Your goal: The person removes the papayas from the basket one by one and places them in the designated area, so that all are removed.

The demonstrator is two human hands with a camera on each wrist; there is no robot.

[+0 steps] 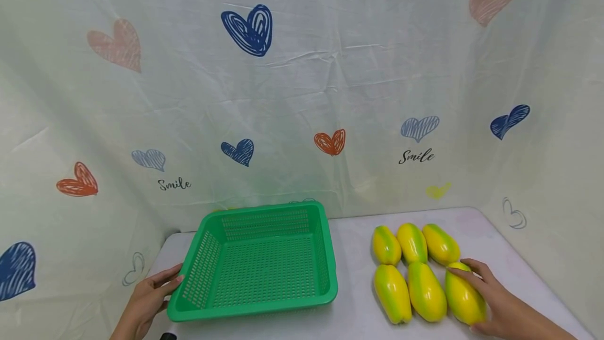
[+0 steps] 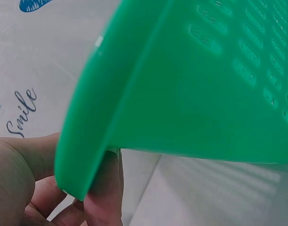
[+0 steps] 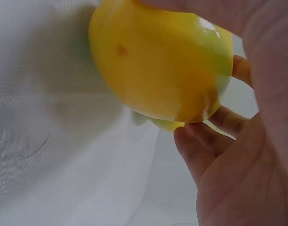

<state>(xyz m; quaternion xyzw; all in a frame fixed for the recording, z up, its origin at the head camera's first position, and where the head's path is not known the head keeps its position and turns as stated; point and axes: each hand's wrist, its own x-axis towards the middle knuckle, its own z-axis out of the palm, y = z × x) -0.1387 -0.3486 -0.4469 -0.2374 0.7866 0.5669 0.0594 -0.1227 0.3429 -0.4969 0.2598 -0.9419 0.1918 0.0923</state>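
Observation:
A green plastic basket (image 1: 264, 272) with slotted walls sits on the left of the table, nothing inside it. My left hand (image 1: 147, 298) holds its left rim; in the left wrist view the fingers (image 2: 104, 193) pinch the green rim (image 2: 83, 117) from below and the side. On the right, several glossy yellow-green papayas (image 1: 427, 291) lie in two rows. My right hand (image 1: 500, 300) grips the near-row papaya at the right end (image 1: 464, 295), its thumb and fingers around it. Up close in the right wrist view, this papaya (image 3: 158, 66) lies between thumb and fingers.
The table (image 1: 354, 277) has a white cloth. A pale curtain (image 1: 302, 93) printed with hearts and "Smile" hangs behind and at both sides. A small black object (image 1: 168, 336) shows at the lower edge near the basket.

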